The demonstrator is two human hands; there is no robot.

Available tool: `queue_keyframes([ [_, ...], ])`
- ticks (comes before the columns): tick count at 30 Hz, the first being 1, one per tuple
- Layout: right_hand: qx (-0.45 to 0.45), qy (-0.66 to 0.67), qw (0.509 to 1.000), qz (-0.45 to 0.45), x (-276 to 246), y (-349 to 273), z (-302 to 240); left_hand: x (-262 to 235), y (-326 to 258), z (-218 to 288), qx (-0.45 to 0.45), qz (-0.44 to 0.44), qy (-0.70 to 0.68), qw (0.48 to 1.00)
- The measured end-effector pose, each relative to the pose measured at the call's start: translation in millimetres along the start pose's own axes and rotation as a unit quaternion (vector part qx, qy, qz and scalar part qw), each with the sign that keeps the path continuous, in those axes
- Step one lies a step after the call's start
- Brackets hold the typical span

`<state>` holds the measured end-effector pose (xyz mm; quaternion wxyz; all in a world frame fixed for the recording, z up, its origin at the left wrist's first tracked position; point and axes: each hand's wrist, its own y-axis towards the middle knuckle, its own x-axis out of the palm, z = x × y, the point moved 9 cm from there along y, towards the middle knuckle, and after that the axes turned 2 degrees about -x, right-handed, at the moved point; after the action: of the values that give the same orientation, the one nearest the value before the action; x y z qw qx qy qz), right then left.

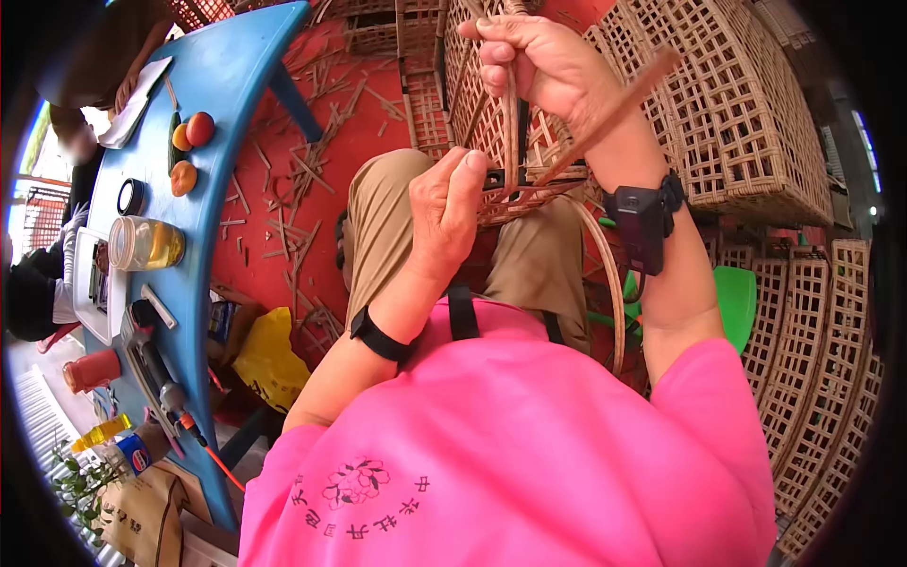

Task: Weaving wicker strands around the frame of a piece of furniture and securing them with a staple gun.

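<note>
A partly woven rattan basket (470, 90) stands upright between my knees, with a dark frame bar along its near edge. My left hand (448, 203) is closed at that bar, thumb on top; its curled fingers are mostly hidden. Higher up, my right hand (543, 71) pinches a thin rattan strip (511, 142) between thumb and fingers. A wider brown strip (614, 115) slants up from the basket edge and crosses in front of my right wrist. From the basket's right side a long loose cane (612, 269) curves down beside my leg.
Woven rattan panels (709, 104) stand at the right, and more (803, 350) lean below. A green chair (735, 302) is beside them. The blue table (227, 85) at left holds fruit, a jar (144, 244) and a cordless tool (156, 364). Cane scraps (312, 180) litter the red floor.
</note>
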<state>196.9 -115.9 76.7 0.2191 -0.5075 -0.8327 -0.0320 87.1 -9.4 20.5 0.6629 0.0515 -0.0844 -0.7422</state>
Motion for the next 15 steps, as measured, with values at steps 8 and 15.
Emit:
queue_keyframes([
  [8,0.096,-0.005,0.988,0.121,-37.1,22.3,53.3,1.9,-2.7,28.5,0.069,-0.004,0.006,0.998],
  [15,0.197,0.024,0.968,0.152,-55.8,34.9,91.8,12.3,-6.5,77.0,0.298,-0.039,0.360,0.883],
])
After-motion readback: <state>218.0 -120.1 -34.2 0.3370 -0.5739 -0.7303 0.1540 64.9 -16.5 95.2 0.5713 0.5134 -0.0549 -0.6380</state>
